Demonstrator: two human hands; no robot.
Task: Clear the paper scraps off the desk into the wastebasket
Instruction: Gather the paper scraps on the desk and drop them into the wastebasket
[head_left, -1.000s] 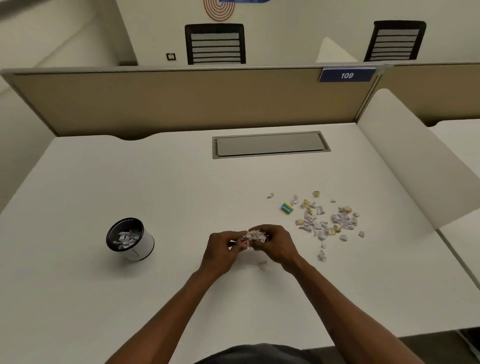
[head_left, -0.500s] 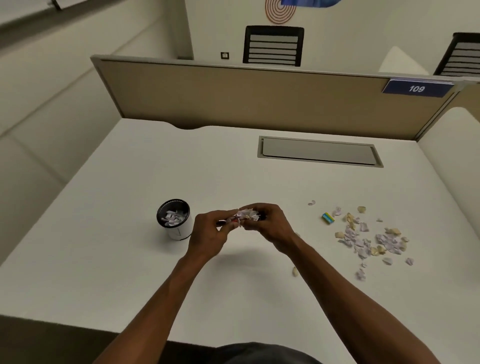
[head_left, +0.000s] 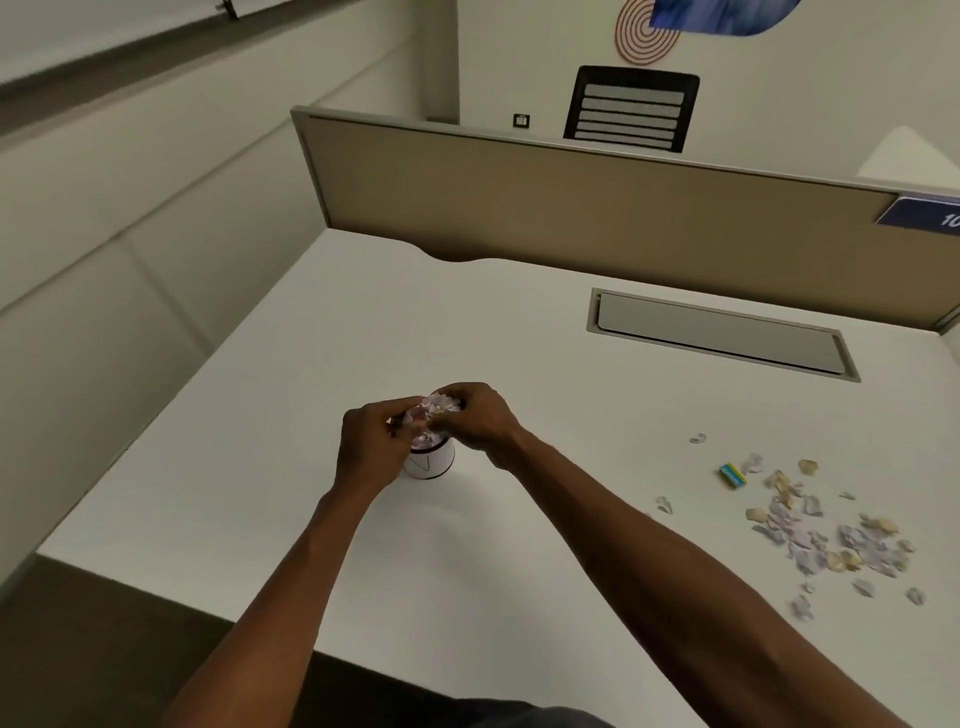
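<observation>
left hand (head_left: 371, 449) + right hand (head_left: 480, 423): fingers curled, together pinching a wad of scraps (head_left: 434, 410) right above the wastebasket (head_left: 430, 462) | wastebasket: upright, near tabletop (head_left: 322, 364) left edge | loose scraps (head_left: 831, 535): by right edge | eraser (head_left: 733, 475): beside them

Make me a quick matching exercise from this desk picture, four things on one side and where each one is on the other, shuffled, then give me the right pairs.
Things:
1. wastebasket
2. handful of scraps
3. loose scrap pile
4. teal eraser

Places:
A. spread on the desk, far to the right of the hands
B. held between both hands, the left hand and the right hand
C. on the desk directly under the hands, partly hidden by them
D. on the desk at the left edge of the scrap pile

Pairs: 1-C, 2-B, 3-A, 4-D
</observation>
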